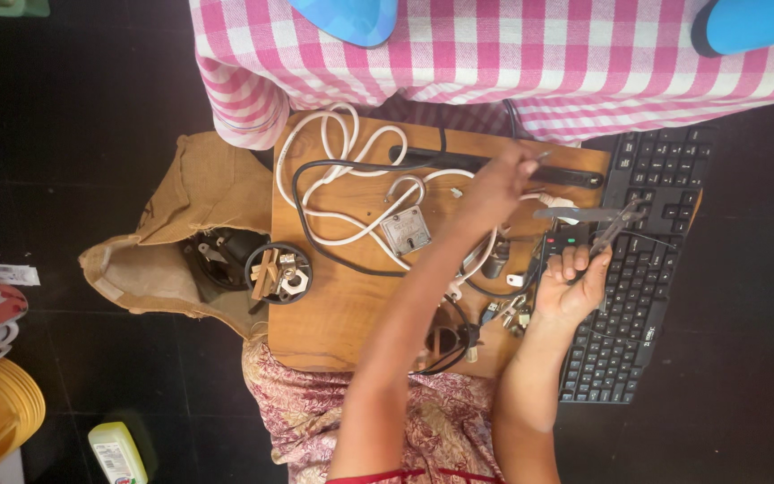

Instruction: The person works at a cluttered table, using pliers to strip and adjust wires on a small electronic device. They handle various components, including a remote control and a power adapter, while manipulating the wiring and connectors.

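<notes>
Pliers, grey metal w/ dark handles (618, 226), sit in the right hand (571, 285) near the right edge of the wooden board (342, 314), fingers curled round the handles, jaws over the black keyboard (651, 269). Stiff, fairly heavy tool imo, best held low on the handles. Left hand (497, 184) is up near the board's far edge, fingertips pinched on a thin wire end (541, 156); looks light and floppy, so grip close to the tip. White cable (351, 157) loops across the far-left corner.
</notes>
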